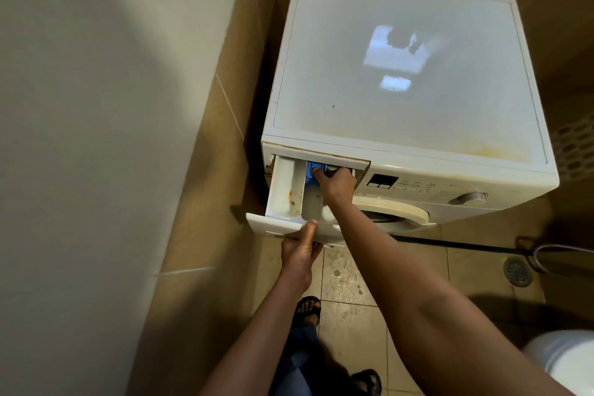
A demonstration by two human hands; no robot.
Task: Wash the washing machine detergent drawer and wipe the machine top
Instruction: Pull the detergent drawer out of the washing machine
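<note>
- Your sandalled feet (308,305) stand on the tiled floor (350,283), nearest the cam.
- Your left hand (300,254) grips the front panel of the detergent drawer (286,193): thumb on top, other fingers curled underneath.
- Drawer's pulled well out of the washing machine (418,177), at the L end of its front; rust-coloured marks in the L compartment.
- Your right hand (336,182) is at the drawer's back end, fingers curled down onto the blue insert (311,170).
- Machine top (408,74) beyond: dusty, w/ a yellowish stain nr the front-R corner.
</note>
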